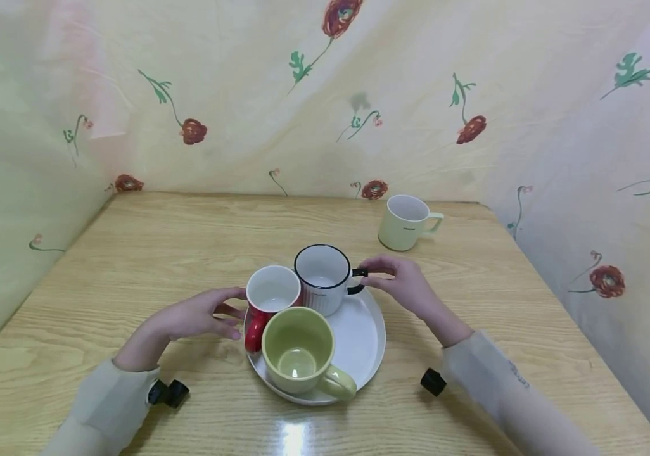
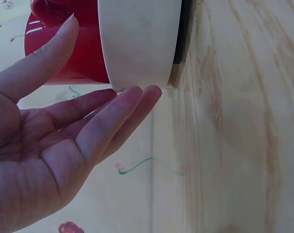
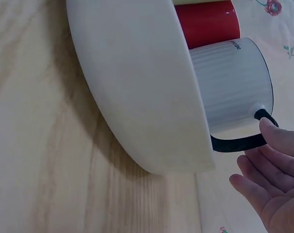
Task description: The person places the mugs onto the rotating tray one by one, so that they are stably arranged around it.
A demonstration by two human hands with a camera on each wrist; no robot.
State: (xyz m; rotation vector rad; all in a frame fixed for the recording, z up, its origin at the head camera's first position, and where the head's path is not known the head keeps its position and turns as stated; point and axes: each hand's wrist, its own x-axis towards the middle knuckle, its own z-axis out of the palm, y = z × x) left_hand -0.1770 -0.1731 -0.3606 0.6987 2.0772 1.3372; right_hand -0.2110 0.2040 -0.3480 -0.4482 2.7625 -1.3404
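A round white plate [image 1: 359, 342] holds three mugs. At its back stands a white ribbed mug [image 1: 325, 291] with a black rim and a black handle. My right hand [image 1: 396, 282] pinches that handle between thumb and fingers, as the right wrist view also shows [image 3: 278, 170]. The red mug [image 1: 256, 326], white inside, stands at the plate's left with its handle toward me. My left hand [image 1: 205, 313] is beside it, fingers loosely extended, fingertips right at the plate's side in the left wrist view. In front sits a yellow-green mug [image 1: 296, 354], handle pointing front right.
A pale green mug [image 1: 401, 225] stands on the wooden table [image 1: 188, 234] behind the plate, toward the right, handle to the right. Flower-printed cloth [image 1: 234, 95] hangs behind the table and along both sides. Black wrist fittings [image 1: 433, 382] show by both sleeves.
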